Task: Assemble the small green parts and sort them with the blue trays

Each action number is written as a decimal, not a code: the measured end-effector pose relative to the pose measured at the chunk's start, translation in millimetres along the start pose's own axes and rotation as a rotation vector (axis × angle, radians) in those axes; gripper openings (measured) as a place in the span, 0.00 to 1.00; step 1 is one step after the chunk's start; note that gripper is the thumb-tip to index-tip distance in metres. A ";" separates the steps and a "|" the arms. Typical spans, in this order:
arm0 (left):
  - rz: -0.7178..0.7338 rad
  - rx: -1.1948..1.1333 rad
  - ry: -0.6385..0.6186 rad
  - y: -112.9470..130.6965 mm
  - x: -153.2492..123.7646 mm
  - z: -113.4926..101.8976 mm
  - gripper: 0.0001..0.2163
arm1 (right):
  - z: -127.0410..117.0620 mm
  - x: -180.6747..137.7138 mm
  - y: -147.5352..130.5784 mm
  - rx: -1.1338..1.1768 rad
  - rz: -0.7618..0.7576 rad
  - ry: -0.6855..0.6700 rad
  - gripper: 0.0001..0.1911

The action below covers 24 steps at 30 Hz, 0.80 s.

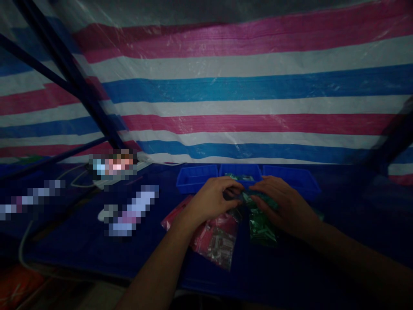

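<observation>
My left hand (214,197) is closed, its fingers curled in toward the thumb. What they hold, if anything, is hidden. Beneath that hand and wrist lie pink plastic packets (206,239), with a clear packet of small pieces (221,245) among them. My right hand (279,204) bends its fingers over a shiny green plastic packet (263,228), gripping its upper part close to the left fingertips. Just beyond both hands is the middle blue tray (240,170), in which some greenish packets show.
Beside the middle tray stand a left blue tray (197,177) and a right blue tray (290,178). Blurred-out items, a white cable (24,241) and a whitish object (108,213) lie leftward on the blue table (74,245). Striped sheeting (241,90) hangs behind; a dark frame bar (87,103) slants at left.
</observation>
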<state>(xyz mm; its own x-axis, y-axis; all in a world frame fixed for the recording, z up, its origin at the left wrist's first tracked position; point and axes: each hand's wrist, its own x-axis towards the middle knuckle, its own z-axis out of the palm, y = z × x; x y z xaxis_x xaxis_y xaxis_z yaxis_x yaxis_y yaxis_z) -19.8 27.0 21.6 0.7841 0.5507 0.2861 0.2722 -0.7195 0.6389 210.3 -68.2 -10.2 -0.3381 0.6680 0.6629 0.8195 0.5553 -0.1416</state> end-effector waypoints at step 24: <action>-0.013 -0.386 0.407 25.0 6.4 12.8 0.11 | 0.4 -0.5 -8.6 0.430 0.326 0.070 0.16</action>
<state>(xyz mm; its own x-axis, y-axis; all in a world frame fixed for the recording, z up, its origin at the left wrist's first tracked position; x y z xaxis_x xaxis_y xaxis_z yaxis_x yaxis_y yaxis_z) -0.9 7.2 30.3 0.4826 0.7327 0.4799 -0.0031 -0.5464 0.8375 203.2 -73.1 -9.6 -0.0544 0.8134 0.5792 0.6084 0.4869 -0.6267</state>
